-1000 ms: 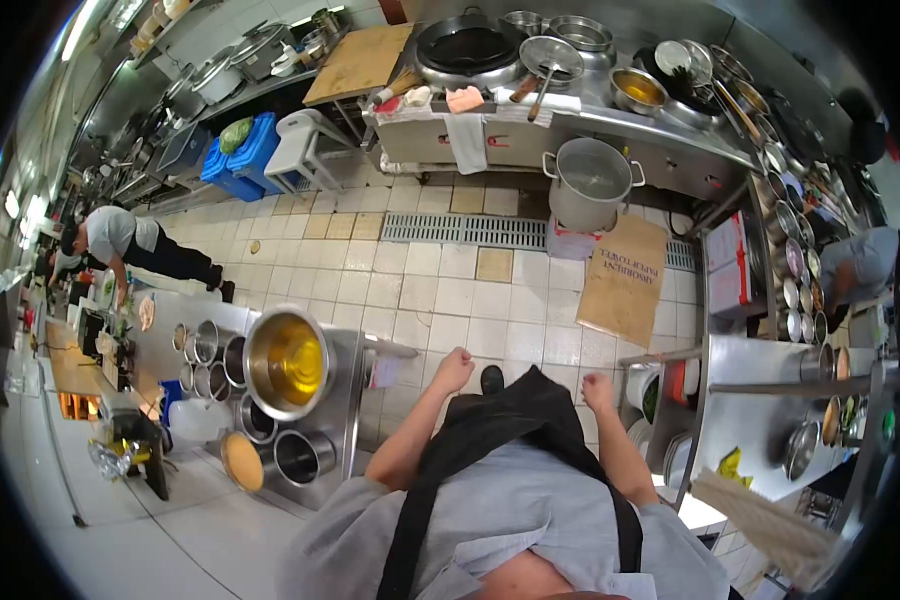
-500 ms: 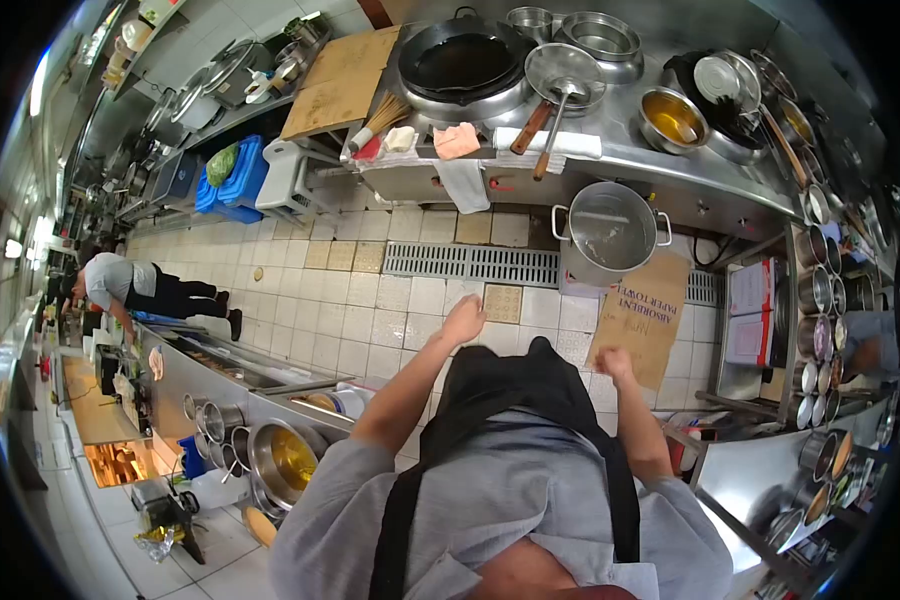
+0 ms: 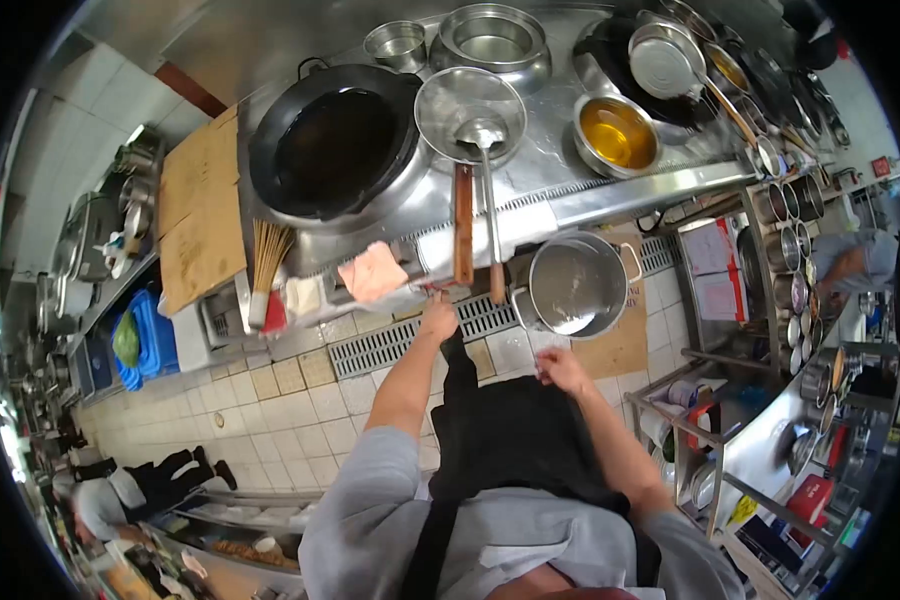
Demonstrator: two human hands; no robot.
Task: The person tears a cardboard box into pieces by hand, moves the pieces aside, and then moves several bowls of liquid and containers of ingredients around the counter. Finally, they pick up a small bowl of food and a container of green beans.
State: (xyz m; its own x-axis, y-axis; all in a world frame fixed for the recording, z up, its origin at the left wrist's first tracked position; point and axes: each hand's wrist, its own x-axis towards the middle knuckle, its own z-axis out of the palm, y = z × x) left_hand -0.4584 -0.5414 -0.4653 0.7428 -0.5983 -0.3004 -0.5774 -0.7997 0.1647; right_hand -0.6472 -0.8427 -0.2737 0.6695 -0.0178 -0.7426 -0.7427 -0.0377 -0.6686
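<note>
My left hand [image 3: 437, 318] reaches forward to the front edge of the steel wok station [image 3: 570, 190], just under the wooden handle of a strainer ladle [image 3: 463, 225] and beside a pink cloth [image 3: 374, 272]. Its fingers look loosely curled and hold nothing that I can see. My right hand [image 3: 562, 368] hangs lower, in front of my black apron [image 3: 515, 440], fingers curled, empty, close to a large steel stockpot [image 3: 573, 285] standing on the floor. A black wok [image 3: 332, 145] sits on the station above.
A bowl of yellow oil [image 3: 618, 132] and steel bowls [image 3: 492, 42] sit on the station. A bamboo brush [image 3: 266, 262] and wooden boards [image 3: 202, 215] lie left. Racks of pots [image 3: 795, 260] stand right. A floor drain grate [image 3: 390, 340] runs below. Another person [image 3: 120, 485] bends far left.
The view has swung and closed in on the wok station. My left hand moved forward to its front edge; my right hand rose in front of the apron beside the stockpot.
</note>
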